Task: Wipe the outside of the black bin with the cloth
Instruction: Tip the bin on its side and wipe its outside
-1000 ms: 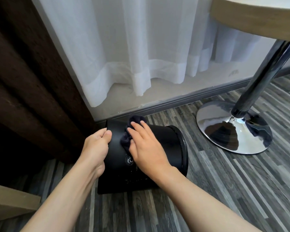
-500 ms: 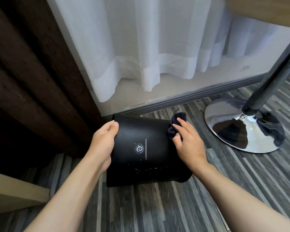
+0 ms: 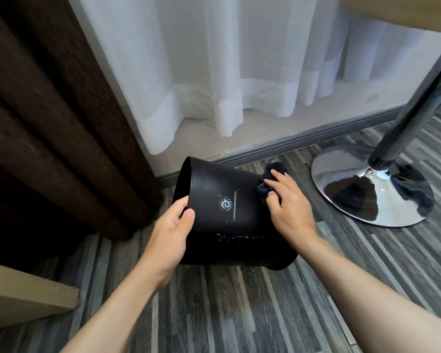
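Note:
A black bin (image 3: 229,220) lies tilted on its side on the wood-look floor, its open mouth turned left and its white round logo facing up. My left hand (image 3: 172,229) grips the rim at the mouth, thumb on the outer wall. My right hand (image 3: 288,207) presses a bunched dark cloth (image 3: 266,186) against the bin's right side near the base. White specks dot the lower wall of the bin.
A chrome table base (image 3: 372,184) and its pole (image 3: 418,103) stand close on the right. A dark brown curtain (image 3: 49,110) hangs left, a sheer white curtain (image 3: 239,72) behind. Grey skirting (image 3: 303,142) runs along the wall. A beige board (image 3: 23,294) juts in lower left.
My right hand slid the cloth from the bin's middle across to its right end. The bin turned, so its logo shows, and my left hand now hooks over the rim.

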